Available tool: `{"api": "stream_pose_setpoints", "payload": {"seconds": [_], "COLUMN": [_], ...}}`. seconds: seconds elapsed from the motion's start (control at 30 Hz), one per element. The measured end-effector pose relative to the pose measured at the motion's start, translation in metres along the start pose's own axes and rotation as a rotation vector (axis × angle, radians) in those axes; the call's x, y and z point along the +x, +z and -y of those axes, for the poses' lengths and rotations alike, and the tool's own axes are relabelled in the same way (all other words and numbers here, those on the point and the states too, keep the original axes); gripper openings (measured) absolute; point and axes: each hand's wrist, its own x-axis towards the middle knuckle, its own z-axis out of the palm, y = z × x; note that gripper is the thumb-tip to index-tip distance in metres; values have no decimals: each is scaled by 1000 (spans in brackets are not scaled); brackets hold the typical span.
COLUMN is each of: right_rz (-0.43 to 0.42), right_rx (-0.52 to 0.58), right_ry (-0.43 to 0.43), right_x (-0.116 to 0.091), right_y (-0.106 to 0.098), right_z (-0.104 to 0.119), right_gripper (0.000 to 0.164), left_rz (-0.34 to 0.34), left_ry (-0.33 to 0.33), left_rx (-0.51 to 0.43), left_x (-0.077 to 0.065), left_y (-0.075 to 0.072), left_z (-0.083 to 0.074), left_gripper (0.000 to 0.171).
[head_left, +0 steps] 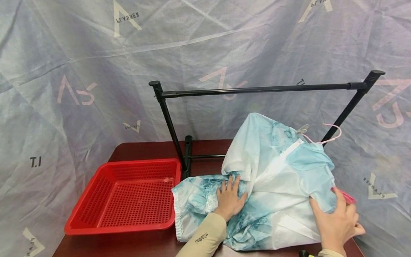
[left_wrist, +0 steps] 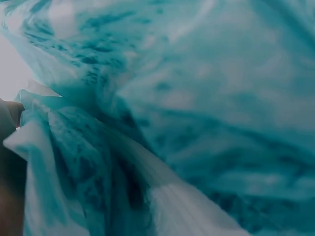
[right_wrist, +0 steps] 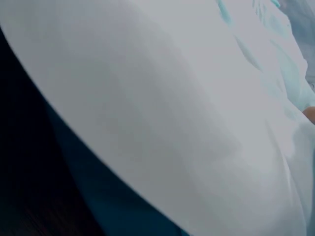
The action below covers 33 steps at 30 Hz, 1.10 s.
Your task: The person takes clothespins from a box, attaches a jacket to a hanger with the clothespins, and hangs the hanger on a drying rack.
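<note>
A light-blue and white tie-dyed zip jacket (head_left: 276,185) lies spread over the table, filling most of the left wrist view and the right wrist view too. My left hand (head_left: 229,200) rests on its bunched sleeve, fingers spread. At the jacket's right edge, my right hand (head_left: 337,219) holds the fabric between the thumb and bent fingers. A bright pink piece (head_left: 348,197) shows behind those fingers; its kind is unclear. From the collar sticks out a pale pink hanger (head_left: 335,135), its hook pointing right. The rest of the hanger is hidden inside the jacket.
A black garment rack (head_left: 257,90) stands behind the jacket, its bar running across. To the left sits a red perforated plastic basket (head_left: 122,228) on the dark red table (head_left: 135,151). Grey printed cloth (head_left: 96,46) hangs behind everything.
</note>
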Motion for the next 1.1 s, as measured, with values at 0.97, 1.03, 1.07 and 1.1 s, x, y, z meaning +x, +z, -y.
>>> {"api": "stream_pose_setpoints", "payload": {"seconds": [0.97, 1.03, 1.07, 1.1], "right_rz": [-147, -152, -155, -157], "right_rx": [52, 55, 58, 60], "right_ry": [-31, -30, -31, -33], "right_x": [22, 23, 24, 24], "right_y": [-3, -3, -3, -4], "right_z": [-6, -5, -5, -5], "right_gripper": [73, 73, 72, 72], "left_rz": [-139, -151, -154, -161], "left_ry": [60, 62, 57, 52], "left_rx": [52, 53, 65, 73], "left_x": [-2, -1, 0, 1], "left_y": [-7, -9, -9, -10], "left_z": [13, 15, 16, 17], "left_gripper": [70, 70, 71, 71]}}
